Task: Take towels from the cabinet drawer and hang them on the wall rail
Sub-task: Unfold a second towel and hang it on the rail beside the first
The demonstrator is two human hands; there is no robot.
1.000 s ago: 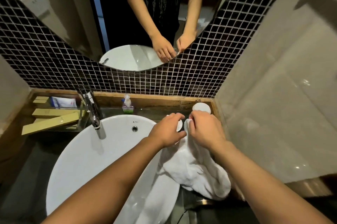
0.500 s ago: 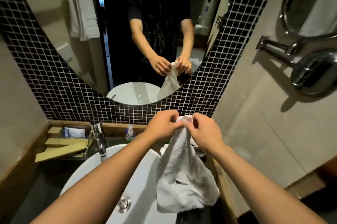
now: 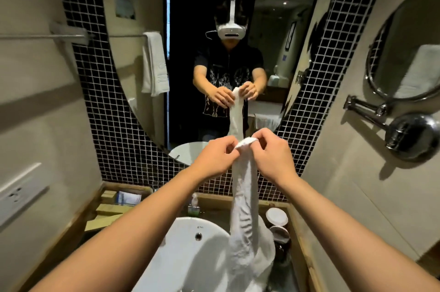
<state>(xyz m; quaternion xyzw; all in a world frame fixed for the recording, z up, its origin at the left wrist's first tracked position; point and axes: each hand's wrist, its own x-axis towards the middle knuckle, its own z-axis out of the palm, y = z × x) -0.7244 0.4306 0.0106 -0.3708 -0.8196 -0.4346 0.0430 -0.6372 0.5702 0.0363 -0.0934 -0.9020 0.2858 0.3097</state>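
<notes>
A white towel (image 3: pixel 245 208) hangs in a long bunched strip over the basin. My left hand (image 3: pixel 215 158) and my right hand (image 3: pixel 271 156) both pinch its top edge, close together, at chest height in front of the mirror. The towel's lower end bunches near the basin's right rim. A metal wall rail (image 3: pixel 42 36) runs along the left wall at upper left, bare where I see it directly. In the mirror, a white towel's reflection (image 3: pixel 154 63) hangs from a rail. The cabinet drawer is out of view.
A white basin (image 3: pixel 190 251) sits below my arms. The big round mirror (image 3: pixel 214 53) fills the tiled back wall. On the right wall hangs a chrome swing-arm mirror (image 3: pixel 404 58). A socket plate (image 3: pixel 21 193) is on the left wall. Boxes and small round jars (image 3: pixel 277 218) lie on the counter.
Both hands have lifted the towel up from the counter beside the basin to chest height, so it now hangs stretched out. My view has tilted upward toward the mirror.
</notes>
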